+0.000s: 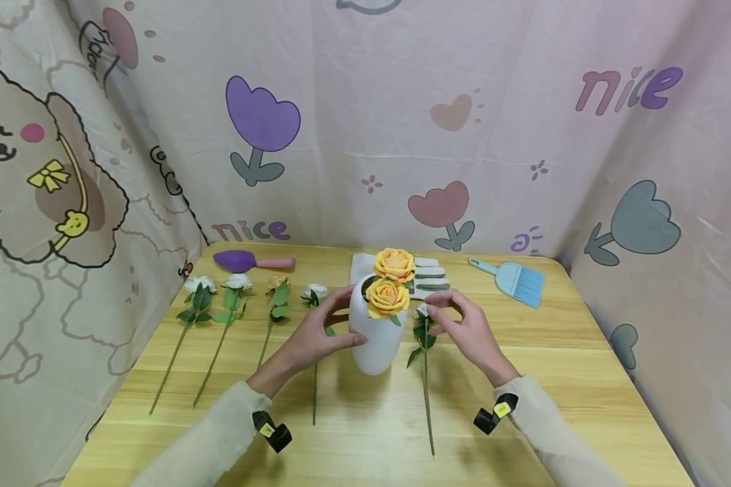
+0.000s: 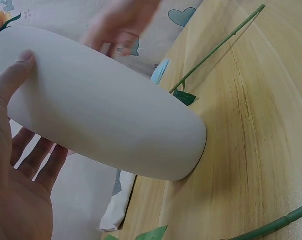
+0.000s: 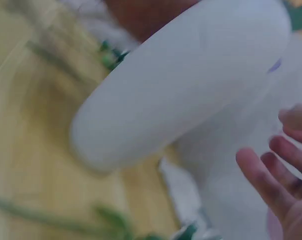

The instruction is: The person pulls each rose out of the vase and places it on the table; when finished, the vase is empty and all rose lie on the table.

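A white vase (image 1: 374, 338) stands on the table with two orange-yellow roses (image 1: 391, 283) at its mouth. My left hand (image 1: 317, 335) holds the vase from the left, thumb on the near side and fingers round the far side; in the left wrist view the thumb lies along its upper wall (image 2: 96, 100). To the right of the vase, my right hand (image 1: 468, 333) has loosely bent fingers with nothing between them, as the right wrist view shows. In the head view its fingertips overlap the head of a white rose (image 1: 422, 311), whose stem (image 1: 428, 399) points toward me.
Left of the vase lie white roses (image 1: 239, 283) and a yellow one (image 1: 278, 287), stems toward me. A purple trowel (image 1: 234, 260) is at the back left. Behind the vase are grey-white gloves (image 1: 426, 273); a blue dustpan brush (image 1: 520, 281) lies back right. Patterned curtains (image 1: 353, 122) surround the table.
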A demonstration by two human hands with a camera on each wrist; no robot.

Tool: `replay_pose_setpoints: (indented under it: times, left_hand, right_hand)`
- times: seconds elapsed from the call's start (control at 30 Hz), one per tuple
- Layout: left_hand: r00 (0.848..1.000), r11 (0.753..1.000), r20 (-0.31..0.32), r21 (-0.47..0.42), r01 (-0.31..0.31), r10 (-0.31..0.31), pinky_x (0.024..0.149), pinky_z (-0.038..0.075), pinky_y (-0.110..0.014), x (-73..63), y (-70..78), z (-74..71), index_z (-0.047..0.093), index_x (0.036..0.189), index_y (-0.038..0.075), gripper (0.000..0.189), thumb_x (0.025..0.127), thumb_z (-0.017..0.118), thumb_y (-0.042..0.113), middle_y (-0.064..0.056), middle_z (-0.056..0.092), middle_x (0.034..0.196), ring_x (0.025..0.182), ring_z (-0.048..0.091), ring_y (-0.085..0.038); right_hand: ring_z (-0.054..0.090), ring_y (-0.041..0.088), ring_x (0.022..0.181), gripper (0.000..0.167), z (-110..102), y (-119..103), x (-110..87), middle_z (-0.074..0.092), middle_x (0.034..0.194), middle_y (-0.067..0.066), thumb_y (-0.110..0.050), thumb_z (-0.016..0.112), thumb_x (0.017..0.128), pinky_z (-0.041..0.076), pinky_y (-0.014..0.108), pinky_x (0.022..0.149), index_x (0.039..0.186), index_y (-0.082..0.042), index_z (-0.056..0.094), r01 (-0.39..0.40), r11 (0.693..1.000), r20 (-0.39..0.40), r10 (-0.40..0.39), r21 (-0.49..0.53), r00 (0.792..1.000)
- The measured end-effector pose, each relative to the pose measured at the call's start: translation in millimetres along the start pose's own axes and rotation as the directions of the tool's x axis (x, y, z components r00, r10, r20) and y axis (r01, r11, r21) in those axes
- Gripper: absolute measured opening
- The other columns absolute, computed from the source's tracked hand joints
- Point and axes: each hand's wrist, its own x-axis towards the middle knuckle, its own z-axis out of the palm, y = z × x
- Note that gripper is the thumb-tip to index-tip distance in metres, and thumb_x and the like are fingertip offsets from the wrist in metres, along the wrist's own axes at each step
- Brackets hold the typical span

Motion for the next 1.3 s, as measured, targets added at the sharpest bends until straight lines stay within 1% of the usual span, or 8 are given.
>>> replay_pose_setpoints:
  times: [0.2,0.4,0.53,0.7,0.8,1.03,1.13,1.3]
  left_hand:
    - [1.000,1.000,-0.001,0.000,0.003,-0.003,0.123,0.045,-0.063,-1.1,0.4,0.2,0.041,0.167,0.025,0.085,0.095,0.087,0.021,-0.009,0.049,0.164,0.151,0.049,-0.037]
    - [1.000,1.000,-0.002,0.006,-0.002,0.002,0.123,0.045,-0.063,-1.5,0.3,1.0,0.042,0.166,0.027,0.085,0.095,0.087,0.021,-0.009,0.050,0.163,0.151,0.049,-0.037]
    - [1.000,1.000,0.007,-0.001,-0.011,0.011,0.123,0.045,-0.062,-1.3,0.2,2.1,0.041,0.167,0.027,0.085,0.096,0.086,0.019,-0.009,0.049,0.164,0.151,0.049,-0.036]
    - [1.000,1.000,0.013,-0.010,-0.012,0.013,0.123,0.044,-0.060,-1.3,-0.5,2.8,0.040,0.167,0.028,0.085,0.096,0.086,0.019,-0.007,0.049,0.164,0.151,0.049,-0.035]
    - [1.000,1.000,0.018,-0.008,-0.016,0.016,0.124,0.044,-0.061,-1.1,-0.3,2.9,0.040,0.167,0.027,0.085,0.096,0.086,0.021,-0.008,0.049,0.164,0.151,0.048,-0.036]
    - [1.000,1.000,0.015,-0.003,-0.013,0.013,0.124,0.044,-0.061,-0.4,-0.3,1.8,0.041,0.166,0.024,0.083,0.096,0.087,0.024,-0.007,0.050,0.164,0.152,0.048,-0.035]
    - [1.000,1.000,0.015,-0.004,-0.016,0.016,0.124,0.044,-0.062,-0.4,-1.2,0.8,0.042,0.165,0.023,0.082,0.096,0.086,0.023,-0.007,0.051,0.163,0.152,0.048,-0.035]
    - [1.000,1.000,0.015,-0.009,-0.012,0.013,0.124,0.044,-0.062,-0.6,-1.4,0.4,0.043,0.164,0.022,0.080,0.096,0.086,0.025,-0.008,0.051,0.163,0.152,0.049,-0.036]
  right_hand:
    - [0.065,0.013,0.130,0.024,3,-40,11.8,0.063,0.144,0.015,-0.009,0.062,0.112,0.062,0.030,0.105,0.132,0.003,0.067,0.153,0.986,0.092,-0.159,0.067,0.983]
    - [0.064,0.007,0.130,0.018,12,-61,19.7,0.063,0.140,0.004,-0.004,0.064,0.108,0.057,0.023,0.110,0.124,0.005,0.066,0.202,0.976,0.117,-0.210,0.075,0.971]
    - [0.062,0.003,0.133,0.017,17,-64,24.2,0.061,0.144,0.014,0.001,0.061,0.108,0.056,0.023,0.112,0.122,0.009,0.065,0.246,0.964,0.162,-0.260,0.104,0.952]
    - [0.056,0.003,0.144,0.021,21,-65,29.0,0.057,0.151,0.032,0.000,0.056,0.110,0.052,0.022,0.116,0.125,0.012,0.066,0.309,0.944,0.254,-0.328,0.113,0.910]
    - [0.046,0.007,0.154,0.026,23,-68,31.5,0.053,0.158,0.032,-0.002,0.054,0.111,0.045,0.029,0.125,0.131,0.010,0.066,0.323,0.941,0.307,-0.338,0.098,0.890]
    - [0.029,0.032,0.166,0.033,28,-75,41.3,0.047,0.168,0.017,-0.013,0.044,0.117,0.025,0.062,0.135,0.140,-0.001,0.064,0.310,0.949,0.422,-0.306,0.062,0.853]
    - [0.025,0.032,0.167,0.035,31,-78,46.3,0.048,0.167,0.014,-0.018,0.042,0.118,0.020,0.064,0.136,0.143,-0.004,0.062,0.296,0.954,0.456,-0.285,0.049,0.843]
    - [0.028,0.031,0.166,0.043,35,-83,54.3,0.049,0.167,0.013,-0.018,0.041,0.117,0.023,0.062,0.136,0.156,-0.005,0.054,0.302,0.953,0.498,-0.258,-0.008,0.828]
